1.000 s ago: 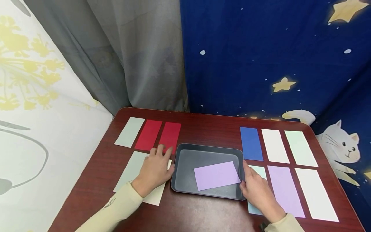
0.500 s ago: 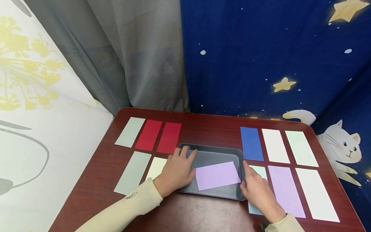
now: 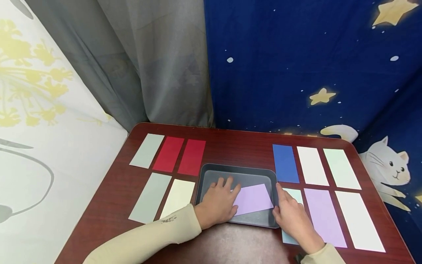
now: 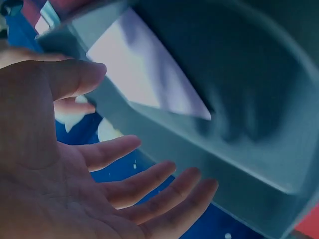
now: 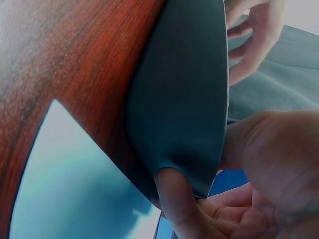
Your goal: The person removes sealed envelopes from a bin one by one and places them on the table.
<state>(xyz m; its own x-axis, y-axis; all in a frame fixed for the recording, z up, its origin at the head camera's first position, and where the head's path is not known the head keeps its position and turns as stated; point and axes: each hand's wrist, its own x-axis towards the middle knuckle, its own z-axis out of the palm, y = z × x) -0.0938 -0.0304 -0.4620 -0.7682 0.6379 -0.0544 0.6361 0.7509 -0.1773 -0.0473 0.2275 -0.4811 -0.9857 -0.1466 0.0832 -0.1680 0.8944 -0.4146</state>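
A dark grey baking tray [image 3: 237,169] lies on the table, with a light purple paper rectangle [image 3: 255,199] slanting across its floor. My left hand [image 3: 217,201] is over the tray's left part, fingers spread, overlapping the left end of the purple paper. In the left wrist view, the fingers of my left hand [image 4: 114,184] are apart and relaxed, and the purple paper [image 4: 144,69] shows beyond them with finger shadows on it. My right hand [image 3: 293,216] holds the tray's right edge. The right wrist view shows one digit against the outer tray wall [image 5: 179,94].
Red sheets [image 3: 168,154], grey-green sheets [image 3: 150,198] and a cream sheet [image 3: 178,196] lie left of the tray. To the right are blue [image 3: 286,164], white [image 3: 313,165], pale green [image 3: 342,168], light blue [image 3: 288,238] and purple sheets [image 3: 324,218]. Curtains hang behind the table [image 3: 237,143].
My left hand has moved right, from beside the tray over the cream sheet to above the tray and the purple paper's left end. The right hand and tray have stayed in place.
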